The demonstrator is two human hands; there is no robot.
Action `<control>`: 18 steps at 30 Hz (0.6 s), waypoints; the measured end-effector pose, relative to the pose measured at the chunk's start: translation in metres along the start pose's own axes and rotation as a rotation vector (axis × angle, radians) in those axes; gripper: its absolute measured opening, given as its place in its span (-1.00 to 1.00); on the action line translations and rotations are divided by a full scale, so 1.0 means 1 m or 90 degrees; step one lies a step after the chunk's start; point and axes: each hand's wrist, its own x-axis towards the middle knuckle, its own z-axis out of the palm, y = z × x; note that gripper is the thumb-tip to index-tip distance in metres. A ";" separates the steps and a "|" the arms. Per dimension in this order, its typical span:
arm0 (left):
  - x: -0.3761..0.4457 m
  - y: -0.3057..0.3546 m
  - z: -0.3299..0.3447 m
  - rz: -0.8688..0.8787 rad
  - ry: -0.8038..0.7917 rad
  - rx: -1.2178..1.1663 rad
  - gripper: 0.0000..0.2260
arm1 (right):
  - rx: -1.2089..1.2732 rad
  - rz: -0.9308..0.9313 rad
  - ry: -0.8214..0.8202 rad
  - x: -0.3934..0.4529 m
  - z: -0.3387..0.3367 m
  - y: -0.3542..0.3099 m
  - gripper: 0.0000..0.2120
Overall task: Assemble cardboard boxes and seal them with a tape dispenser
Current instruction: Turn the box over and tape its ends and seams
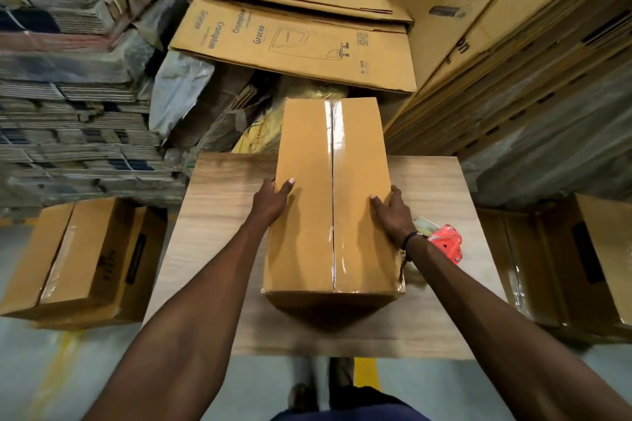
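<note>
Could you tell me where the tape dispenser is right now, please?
In the head view, the red tape dispenser lies on the wooden table, right of the taped box, just behind the right hand wrist.

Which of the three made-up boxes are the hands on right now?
The taped box on the wooden table, gripped by left hand and right hand; the other two sit on the floor.

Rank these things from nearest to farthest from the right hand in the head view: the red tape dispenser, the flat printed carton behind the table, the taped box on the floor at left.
From the right hand:
1. Red tape dispenser, on the table beside the wrist.
2. Flat printed carton, beyond the table.
3. Taped box, on the floor at far left.
</note>
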 end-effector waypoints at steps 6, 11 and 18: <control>0.046 0.007 -0.001 0.118 -0.005 0.090 -0.41 | -0.064 -0.031 0.051 0.032 0.017 -0.012 -0.41; 0.054 -0.008 -0.016 0.144 -0.002 0.185 -0.47 | -0.135 -0.113 0.070 0.041 0.033 -0.020 -0.41; 0.030 -0.048 -0.048 0.161 0.047 0.242 -0.45 | -0.320 -0.166 0.057 0.051 0.061 -0.047 -0.39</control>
